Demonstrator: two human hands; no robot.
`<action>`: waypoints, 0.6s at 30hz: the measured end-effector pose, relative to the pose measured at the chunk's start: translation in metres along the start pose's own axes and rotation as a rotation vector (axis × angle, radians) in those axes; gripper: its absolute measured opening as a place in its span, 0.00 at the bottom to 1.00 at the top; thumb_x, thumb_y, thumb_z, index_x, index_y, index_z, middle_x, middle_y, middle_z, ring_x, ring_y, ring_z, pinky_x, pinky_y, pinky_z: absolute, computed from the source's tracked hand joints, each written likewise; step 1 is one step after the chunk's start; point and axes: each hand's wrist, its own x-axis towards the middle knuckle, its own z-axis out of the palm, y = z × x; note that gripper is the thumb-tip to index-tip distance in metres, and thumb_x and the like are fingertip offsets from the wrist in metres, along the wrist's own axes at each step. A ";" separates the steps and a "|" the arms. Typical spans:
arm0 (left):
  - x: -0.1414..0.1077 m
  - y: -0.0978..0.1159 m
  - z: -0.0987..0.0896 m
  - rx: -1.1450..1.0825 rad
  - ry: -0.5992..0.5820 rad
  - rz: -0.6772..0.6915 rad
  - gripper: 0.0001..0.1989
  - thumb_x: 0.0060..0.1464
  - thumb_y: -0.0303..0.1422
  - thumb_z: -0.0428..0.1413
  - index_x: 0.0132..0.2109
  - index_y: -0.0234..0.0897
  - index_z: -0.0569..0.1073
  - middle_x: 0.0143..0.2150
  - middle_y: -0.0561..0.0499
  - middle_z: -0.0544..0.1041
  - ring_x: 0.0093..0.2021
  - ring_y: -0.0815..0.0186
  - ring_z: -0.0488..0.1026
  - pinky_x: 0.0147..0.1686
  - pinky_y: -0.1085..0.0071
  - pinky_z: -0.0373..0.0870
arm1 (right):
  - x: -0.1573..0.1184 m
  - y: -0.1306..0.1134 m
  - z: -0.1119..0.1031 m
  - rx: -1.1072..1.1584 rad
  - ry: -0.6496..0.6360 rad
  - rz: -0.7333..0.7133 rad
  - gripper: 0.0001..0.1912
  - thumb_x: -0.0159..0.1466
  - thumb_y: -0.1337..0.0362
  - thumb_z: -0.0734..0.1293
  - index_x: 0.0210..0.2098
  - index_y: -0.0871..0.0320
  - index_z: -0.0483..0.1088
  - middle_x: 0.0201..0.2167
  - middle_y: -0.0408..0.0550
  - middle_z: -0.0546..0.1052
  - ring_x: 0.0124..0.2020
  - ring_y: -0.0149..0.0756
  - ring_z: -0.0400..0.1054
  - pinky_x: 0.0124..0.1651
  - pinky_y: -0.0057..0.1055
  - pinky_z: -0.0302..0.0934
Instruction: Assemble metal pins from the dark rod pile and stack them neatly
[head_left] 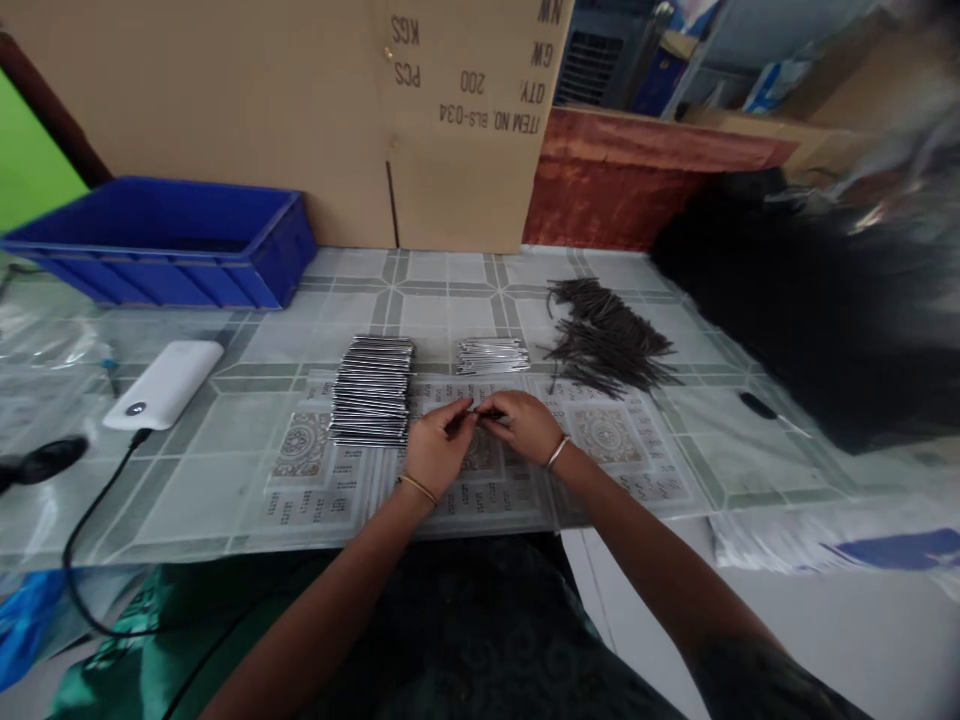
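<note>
Both hands are pinching a thin dark piece at the lower centre of the frame.
In the head view, the left hand (437, 447) and right hand (529, 428) are closing fingertips on the thin dark piece (491, 415), its long axis running roughly left to right. The dark strips (611, 345) are lying right of centre, nearer the right hand; the larger row of rods (373, 392) is lying just beside the left. The carton (465, 170) is showing upside-down print: "ITEM NO. BLS-034", "QTY. 200 PCS", "GW", "NW", "KGS".

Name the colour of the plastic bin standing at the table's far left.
The bin is blue; the head view shows it best.
</note>
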 end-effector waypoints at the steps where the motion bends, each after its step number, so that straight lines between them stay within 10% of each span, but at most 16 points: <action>1: -0.001 0.001 -0.006 -0.036 0.028 -0.020 0.12 0.58 0.34 0.56 0.48 0.36 0.78 0.42 0.47 0.82 0.39 0.63 0.79 0.43 0.67 0.77 | 0.007 -0.005 0.004 0.029 0.018 -0.011 0.04 0.62 0.67 0.70 0.38 0.56 0.75 0.35 0.46 0.80 0.37 0.36 0.73 0.43 0.31 0.61; 11: 0.039 -0.037 -0.112 0.194 0.468 0.136 0.25 0.66 0.43 0.45 0.60 0.30 0.68 0.61 0.38 0.70 0.63 0.59 0.66 0.65 0.57 0.61 | 0.127 -0.073 0.059 0.136 0.193 -0.004 0.05 0.64 0.65 0.67 0.38 0.56 0.76 0.37 0.46 0.80 0.39 0.37 0.74 0.46 0.32 0.65; 18: 0.068 -0.080 -0.121 0.196 0.296 -0.254 0.27 0.67 0.43 0.43 0.63 0.28 0.64 0.65 0.37 0.64 0.68 0.57 0.57 0.69 0.56 0.52 | 0.157 -0.087 0.098 -0.157 0.093 -0.072 0.10 0.64 0.62 0.64 0.41 0.57 0.76 0.40 0.54 0.78 0.44 0.46 0.71 0.51 0.44 0.64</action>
